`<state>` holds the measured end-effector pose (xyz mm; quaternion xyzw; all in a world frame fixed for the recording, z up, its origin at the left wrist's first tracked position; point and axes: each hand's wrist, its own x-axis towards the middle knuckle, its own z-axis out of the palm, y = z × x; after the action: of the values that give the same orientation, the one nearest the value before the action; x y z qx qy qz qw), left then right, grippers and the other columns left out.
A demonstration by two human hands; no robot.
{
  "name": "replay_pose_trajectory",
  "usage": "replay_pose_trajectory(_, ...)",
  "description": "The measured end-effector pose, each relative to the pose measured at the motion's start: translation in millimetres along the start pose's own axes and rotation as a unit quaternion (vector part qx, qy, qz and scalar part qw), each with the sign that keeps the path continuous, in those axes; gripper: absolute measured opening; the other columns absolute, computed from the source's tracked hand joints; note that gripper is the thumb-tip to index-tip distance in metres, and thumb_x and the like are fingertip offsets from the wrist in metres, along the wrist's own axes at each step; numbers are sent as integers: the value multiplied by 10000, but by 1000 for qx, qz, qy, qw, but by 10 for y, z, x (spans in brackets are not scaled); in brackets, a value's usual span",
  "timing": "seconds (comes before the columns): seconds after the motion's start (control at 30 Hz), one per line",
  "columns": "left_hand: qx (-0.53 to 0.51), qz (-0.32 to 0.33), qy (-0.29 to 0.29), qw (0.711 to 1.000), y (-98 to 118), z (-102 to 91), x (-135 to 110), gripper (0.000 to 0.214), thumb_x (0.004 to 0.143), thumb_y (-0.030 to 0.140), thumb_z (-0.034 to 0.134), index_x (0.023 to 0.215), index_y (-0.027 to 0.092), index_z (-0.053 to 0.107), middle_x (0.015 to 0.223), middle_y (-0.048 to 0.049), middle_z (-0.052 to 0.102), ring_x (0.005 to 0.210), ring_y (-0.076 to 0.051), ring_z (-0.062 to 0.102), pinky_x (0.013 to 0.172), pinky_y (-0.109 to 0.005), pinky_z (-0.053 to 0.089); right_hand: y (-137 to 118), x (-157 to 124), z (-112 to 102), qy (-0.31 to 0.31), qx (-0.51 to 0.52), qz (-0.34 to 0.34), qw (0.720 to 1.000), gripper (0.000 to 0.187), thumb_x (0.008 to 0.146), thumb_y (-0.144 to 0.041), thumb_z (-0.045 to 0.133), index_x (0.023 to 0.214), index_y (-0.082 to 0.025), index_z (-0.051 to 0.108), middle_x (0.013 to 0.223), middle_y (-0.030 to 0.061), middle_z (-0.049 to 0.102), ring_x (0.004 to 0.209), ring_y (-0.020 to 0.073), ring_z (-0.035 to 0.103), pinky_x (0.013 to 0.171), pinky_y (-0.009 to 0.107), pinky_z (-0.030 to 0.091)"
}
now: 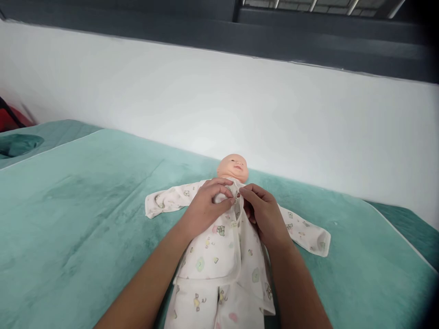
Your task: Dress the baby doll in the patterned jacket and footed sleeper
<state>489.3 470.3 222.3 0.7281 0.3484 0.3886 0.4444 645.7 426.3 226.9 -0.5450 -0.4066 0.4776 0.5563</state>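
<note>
A baby doll [233,167] lies on its back, head away from me, dressed in a white baby shirt [209,251] printed with small animals. Both sleeves spread out to the sides. At the upper chest, my left hand [213,200] pinches the shirt's front edge between thumb and fingers. Close beside it, my right hand [262,205] is closed on the other side of the same front opening, just under the doll's chin. Fingertips hide the exact spot they grip. Matching printed pants [194,306] show below the shirt's hem.
The doll rests on a green padded cover [103,205] with a pale seam on each side. Behind it rises a white wall [206,100], with a dark ledge [137,27] above. Something red and black [13,116] sits at the far left.
</note>
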Motion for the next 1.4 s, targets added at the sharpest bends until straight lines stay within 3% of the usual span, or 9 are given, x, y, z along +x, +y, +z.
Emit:
replay_pose_trajectory(0.47,-51,-8,11,999,-48,-9,27,137,896,323,574,819,222,624,1311,-21,590,1241,-207,527,1094,-380,361,-4,5,8,15,-34,1,999,327,830,-406,631,631,-192,484,510,-66,436,445,65,331,407,202,209)
replay_pose_trajectory(1.4,-13,-16,5,1000,-52,6,36,234,912,379,545,773,228,659,1335,-22,579,1258,-233,514,1106,-398,351,-24,-7,36,24,-77,-36,996,368,841,-446,606,594,-189,515,465,-57,418,433,76,321,417,225,215)
